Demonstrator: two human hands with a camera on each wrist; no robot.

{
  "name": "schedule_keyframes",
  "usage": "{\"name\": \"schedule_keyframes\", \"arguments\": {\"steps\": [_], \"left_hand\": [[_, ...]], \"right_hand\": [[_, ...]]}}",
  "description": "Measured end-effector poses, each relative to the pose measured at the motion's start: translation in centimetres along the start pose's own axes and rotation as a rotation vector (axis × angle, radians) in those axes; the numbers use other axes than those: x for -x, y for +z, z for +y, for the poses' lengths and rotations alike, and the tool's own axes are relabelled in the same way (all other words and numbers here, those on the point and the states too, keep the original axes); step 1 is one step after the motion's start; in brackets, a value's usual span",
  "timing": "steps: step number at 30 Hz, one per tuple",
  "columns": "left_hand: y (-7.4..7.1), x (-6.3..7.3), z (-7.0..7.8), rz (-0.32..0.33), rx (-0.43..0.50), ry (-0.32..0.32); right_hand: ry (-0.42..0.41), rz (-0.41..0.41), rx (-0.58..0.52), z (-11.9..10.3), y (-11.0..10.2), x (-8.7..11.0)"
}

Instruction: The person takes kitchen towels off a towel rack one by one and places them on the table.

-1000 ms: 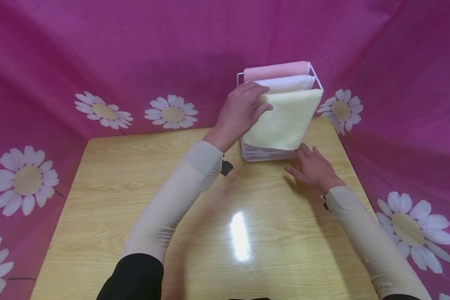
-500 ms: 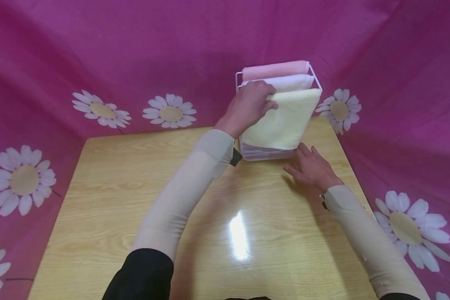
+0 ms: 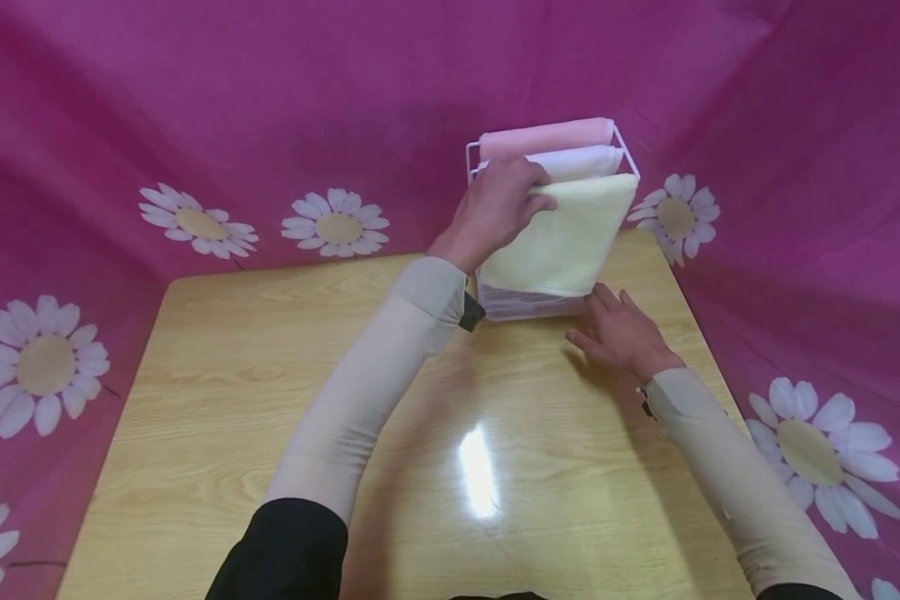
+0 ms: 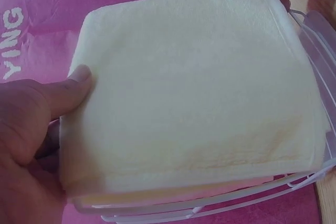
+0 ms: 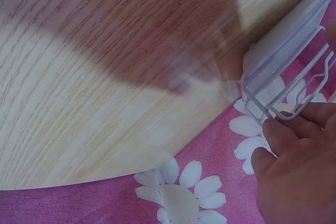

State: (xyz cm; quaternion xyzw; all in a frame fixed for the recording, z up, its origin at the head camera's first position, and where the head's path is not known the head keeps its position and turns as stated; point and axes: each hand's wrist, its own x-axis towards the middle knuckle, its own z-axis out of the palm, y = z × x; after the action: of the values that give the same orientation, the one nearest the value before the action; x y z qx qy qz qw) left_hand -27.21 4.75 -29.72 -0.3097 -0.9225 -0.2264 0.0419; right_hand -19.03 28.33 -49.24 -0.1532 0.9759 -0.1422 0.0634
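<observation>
A folded pale yellow towel point(image 3: 570, 233) hangs at the front of a white wire rack point(image 3: 627, 152). My left hand point(image 3: 495, 204) pinches the towel near its upper left edge; the left wrist view shows the thumb on its face and the other fingers partly hidden behind. Low at the rack's right front corner is my right hand point(image 3: 622, 333), its fingers extended and its thumb held apart. In the right wrist view, these fingertips point(image 5: 278, 135) are right at the white wires. Behind the yellow towel hang a white towel point(image 3: 581, 164) and a pink towel point(image 3: 547, 137).
Under the rack lies a clear plastic tray point(image 3: 525, 308). The rack stands at the back right of a wooden table point(image 3: 270, 375), close to the table's edges. A magenta cloth point(image 3: 307, 83) with white flowers rises behind and at both sides.
My left hand has moved slightly right along the yellow towel's top, keeping its pinch. The right hand stays at the rack's corner. The head view has shifted slightly.
</observation>
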Motion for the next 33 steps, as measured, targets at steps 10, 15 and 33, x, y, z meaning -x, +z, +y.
{"name": "schedule_keyframes", "arguments": {"steps": [10, 15, 33], "left_hand": [[0.1, 0.0, -0.3, 0.068, 0.033, 0.034], [-0.3, 0.0, -0.3, 0.126, 0.043, 0.047], [-3.4, 0.1, 0.7, 0.200, 0.022, 0.002]], "right_hand": [[-0.004, 0.000, 0.013, -0.1, 0.2, 0.1], [0.003, 0.001, 0.021, 0.0, 0.2, -0.1], [0.013, -0.039, 0.023, 0.2, 0.0, -0.2]]}}
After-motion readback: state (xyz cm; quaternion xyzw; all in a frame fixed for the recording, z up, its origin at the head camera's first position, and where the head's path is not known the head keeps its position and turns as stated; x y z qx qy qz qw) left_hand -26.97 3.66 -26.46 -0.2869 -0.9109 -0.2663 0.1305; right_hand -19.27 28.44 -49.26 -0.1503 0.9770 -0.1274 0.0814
